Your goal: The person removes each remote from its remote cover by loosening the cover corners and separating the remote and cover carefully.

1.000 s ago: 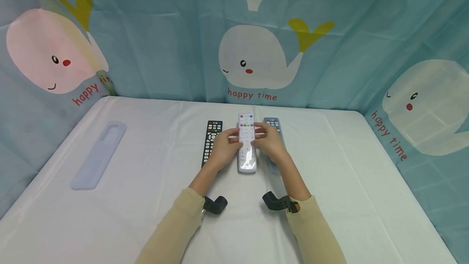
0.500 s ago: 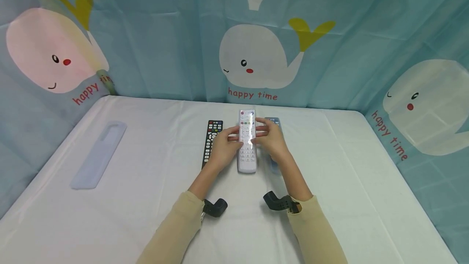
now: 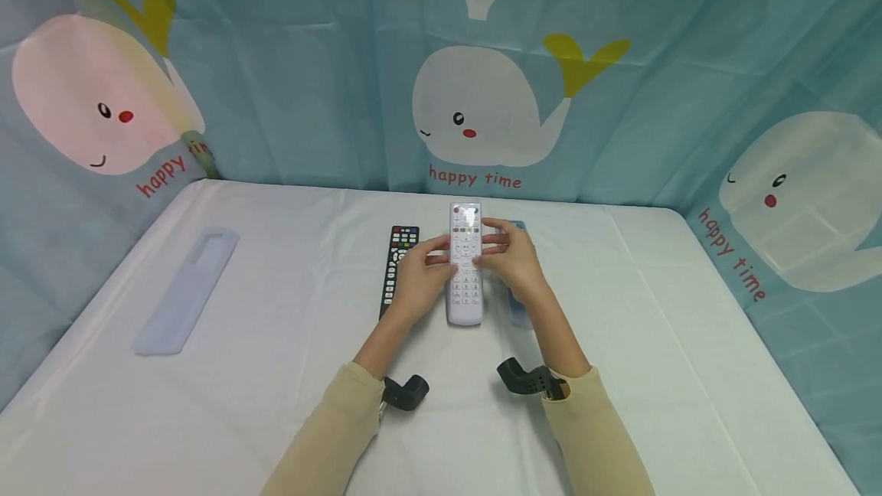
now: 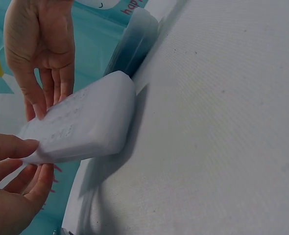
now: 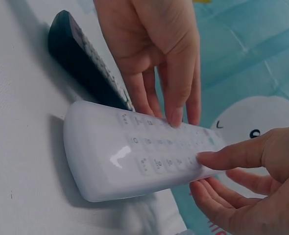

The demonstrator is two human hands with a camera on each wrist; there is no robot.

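A white remote control is held between both hands in the middle of the table. My left hand pinches its left edge, thumb on the button face and fingers beneath. From the other side my right hand pinches the right edge in the same way. The remote's near end sits low at the cloth, while its far end tilts up, as both wrist views show. Left of it lies a black remote control, partly hidden by my left hand. A blue-grey remote control lies to the right, mostly covered by my right hand.
A translucent pale-blue sleeve-like cover lies flat on the left part of the white-clothed table. Behind the table hangs a teal curtain with whale prints, which also runs along both sides.
The white remote's far end has risen a little, tilting its face, and the glare has shifted across it. My right hand has moved slightly upward and right along its edge.
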